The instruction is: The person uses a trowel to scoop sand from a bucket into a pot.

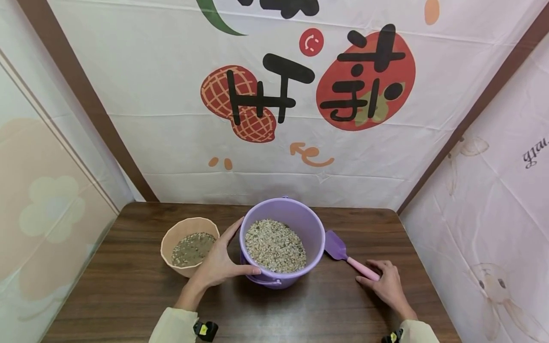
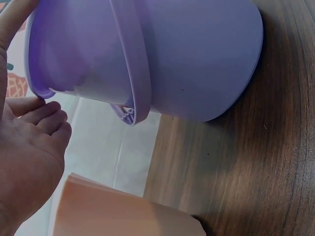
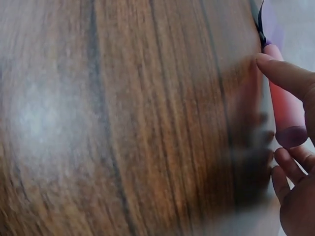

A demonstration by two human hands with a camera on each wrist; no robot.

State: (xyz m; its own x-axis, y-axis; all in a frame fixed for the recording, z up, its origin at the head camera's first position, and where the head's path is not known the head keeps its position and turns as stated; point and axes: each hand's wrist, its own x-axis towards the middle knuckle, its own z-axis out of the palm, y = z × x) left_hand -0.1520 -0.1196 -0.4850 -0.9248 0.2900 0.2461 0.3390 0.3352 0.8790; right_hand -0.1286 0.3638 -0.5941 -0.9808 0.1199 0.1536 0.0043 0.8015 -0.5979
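Observation:
A purple bucket (image 1: 317, 238) holds pale, gravel-like grains (image 1: 274, 245) and stands upright on the table. My left hand (image 1: 218, 262) spreads along its left rim, the thumb at the front and a finger farther back. In the left wrist view, the left fingers (image 2: 51, 118) touch the rim, and the bucket's handle (image 2: 135, 59) hangs against its side. Right of the bucket lies a small shovel (image 1: 362, 268) with a purple blade and pink handle. My right hand (image 1: 388, 283) straddles the handle's end, thumb and fingers loosely on either side.
Left of the bucket, close to my left wrist, is a peach faceted bowl (image 1: 169, 238) holding grey-green material with pale grains. The dark wooden table (image 1: 313, 314) meets a printed cloth (image 1: 171, 157) at its back edge. More cloth hangs on both sides.

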